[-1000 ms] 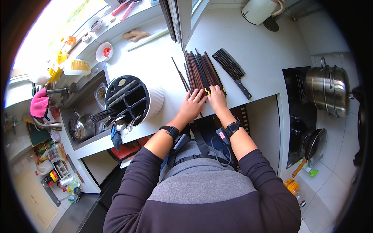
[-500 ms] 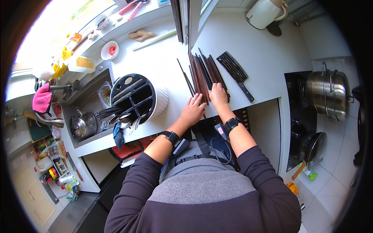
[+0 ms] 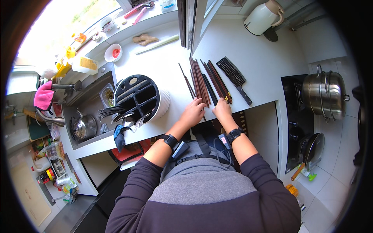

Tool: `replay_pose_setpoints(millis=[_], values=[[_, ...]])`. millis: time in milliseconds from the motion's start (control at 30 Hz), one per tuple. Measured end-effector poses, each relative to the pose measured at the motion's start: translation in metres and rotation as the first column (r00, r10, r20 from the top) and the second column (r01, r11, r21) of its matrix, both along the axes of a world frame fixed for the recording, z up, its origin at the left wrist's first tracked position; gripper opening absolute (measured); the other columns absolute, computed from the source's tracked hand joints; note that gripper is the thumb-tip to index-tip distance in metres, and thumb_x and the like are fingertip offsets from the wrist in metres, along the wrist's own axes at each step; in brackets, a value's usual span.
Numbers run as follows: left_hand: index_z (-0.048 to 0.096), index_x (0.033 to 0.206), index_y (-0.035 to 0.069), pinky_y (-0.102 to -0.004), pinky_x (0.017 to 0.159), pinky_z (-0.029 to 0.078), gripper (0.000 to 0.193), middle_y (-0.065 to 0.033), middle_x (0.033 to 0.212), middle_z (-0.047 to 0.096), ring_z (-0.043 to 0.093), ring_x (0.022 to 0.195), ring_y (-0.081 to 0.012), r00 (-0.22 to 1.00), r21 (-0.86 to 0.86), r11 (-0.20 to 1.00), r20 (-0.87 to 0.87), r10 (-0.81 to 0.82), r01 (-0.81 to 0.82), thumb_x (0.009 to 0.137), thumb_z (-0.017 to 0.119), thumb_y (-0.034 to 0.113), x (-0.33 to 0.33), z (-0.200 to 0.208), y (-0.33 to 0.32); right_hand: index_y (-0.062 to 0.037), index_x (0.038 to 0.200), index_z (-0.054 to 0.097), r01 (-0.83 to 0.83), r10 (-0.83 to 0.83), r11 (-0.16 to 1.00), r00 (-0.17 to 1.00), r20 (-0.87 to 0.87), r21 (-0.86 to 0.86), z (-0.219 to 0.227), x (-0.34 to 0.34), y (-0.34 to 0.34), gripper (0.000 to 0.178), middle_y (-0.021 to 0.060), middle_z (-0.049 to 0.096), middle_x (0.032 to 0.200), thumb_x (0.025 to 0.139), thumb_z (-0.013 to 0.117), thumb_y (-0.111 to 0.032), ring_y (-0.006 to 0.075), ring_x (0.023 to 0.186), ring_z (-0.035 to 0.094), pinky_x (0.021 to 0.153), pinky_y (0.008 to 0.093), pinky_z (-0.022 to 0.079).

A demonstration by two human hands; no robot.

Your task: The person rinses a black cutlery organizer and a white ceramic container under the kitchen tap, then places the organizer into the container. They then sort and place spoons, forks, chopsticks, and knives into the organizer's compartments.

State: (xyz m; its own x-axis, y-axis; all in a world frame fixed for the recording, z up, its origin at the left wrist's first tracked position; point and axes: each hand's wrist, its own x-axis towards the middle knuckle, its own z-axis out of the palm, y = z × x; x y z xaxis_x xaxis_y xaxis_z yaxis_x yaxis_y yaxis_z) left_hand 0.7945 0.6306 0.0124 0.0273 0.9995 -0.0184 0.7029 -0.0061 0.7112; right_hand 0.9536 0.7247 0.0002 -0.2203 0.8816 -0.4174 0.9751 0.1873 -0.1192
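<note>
Several chopsticks lie in side-by-side groups on the white counter, pointing away from me. The reddish-brown chopsticks [image 3: 200, 82] are on the left, the black chopsticks [image 3: 210, 88] in the middle, the dark brown chopsticks [image 3: 218, 79] on the right. A few thin ones lie apart at far left. My left hand [image 3: 193, 110] rests with fingers stretched at the near ends of the reddish-brown group. Bent and close together, the fingers of my right hand [image 3: 222, 110] are at the near ends of the black ones; its fingertips are partly hidden.
A black cleaver [image 3: 233, 73] lies right of the chopsticks. On the left, a white utensil holder [image 3: 164, 101] with a black divided top stands beside the sink [image 3: 83, 140]. A steel steamer pot [image 3: 324, 95] sits on the stove at right; a cream kettle [image 3: 259, 18] is behind.
Both hands have drawn back toward the counter's front edge. The black chopsticks have slid toward me and now stand apart from the dark brown group. The view has shifted slightly.
</note>
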Motion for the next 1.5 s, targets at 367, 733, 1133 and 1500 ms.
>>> replay_pose_setpoints(millis=[367,733,1133,1500], values=[[0.065,0.11,0.006,-0.0382,0.091,0.05,0.026,-0.0182,0.123,0.058,0.061,0.106,-0.0336,0.936,-0.26,0.966,0.34,0.094,-0.002,0.084,0.063,0.013,0.022,-0.002,0.006,0.0001,0.112,0.043,0.057,-0.045,0.997,0.976,-0.212,0.05,-0.012,0.04,-0.036,0.053,0.0233,0.064,0.1,0.073,0.076,-0.015,0.0422,0.094,0.064,0.08,0.0447,0.055],[0.041,0.129,0.008,-0.0335,0.092,0.046,0.042,-0.0072,0.117,0.062,0.058,0.107,-0.0212,0.173,-0.652,0.744,0.757,0.63,0.142,0.098,0.056,0.032,0.039,0.013,0.037,-0.0046,0.122,0.049,-0.09,-0.603,0.724,0.398,-0.691,-0.684,0.023,0.044,-0.035,0.036,-0.0003,0.05,0.07,0.087,0.047,-0.007,0.0095,0.058,0.049,0.051,0.024,0.039],[0.043,0.095,0.015,-0.0257,0.059,0.04,0.016,0.0053,0.071,0.037,0.041,0.062,-0.0079,0.123,-0.616,0.766,0.788,0.604,0.185,0.102,0.051,0.028,-0.015,0.045,-0.001,-0.0032,0.102,0.063,0.181,-0.02,0.96,0.809,-0.588,0.215,-0.031,0.072,0.064,0.023,0.0107,0.065,0.084,0.081,0.071,-0.008,0.0258,0.078,0.065,0.071,0.0348,0.053],[0.043,0.101,0.017,-0.0297,0.066,0.045,0.015,0.0029,0.077,0.042,0.045,0.068,-0.0099,0.089,-0.69,0.683,0.716,0.692,0.24,0.101,0.052,0.028,-0.03,0.053,-0.057,-0.0014,0.092,0.061,0.191,-0.054,0.967,0.802,-0.595,0.169,-0.036,0.071,0.063,0.018,0.013,0.06,0.088,0.078,0.072,-0.004,0.0288,0.078,0.061,0.073,0.0366,0.052]])
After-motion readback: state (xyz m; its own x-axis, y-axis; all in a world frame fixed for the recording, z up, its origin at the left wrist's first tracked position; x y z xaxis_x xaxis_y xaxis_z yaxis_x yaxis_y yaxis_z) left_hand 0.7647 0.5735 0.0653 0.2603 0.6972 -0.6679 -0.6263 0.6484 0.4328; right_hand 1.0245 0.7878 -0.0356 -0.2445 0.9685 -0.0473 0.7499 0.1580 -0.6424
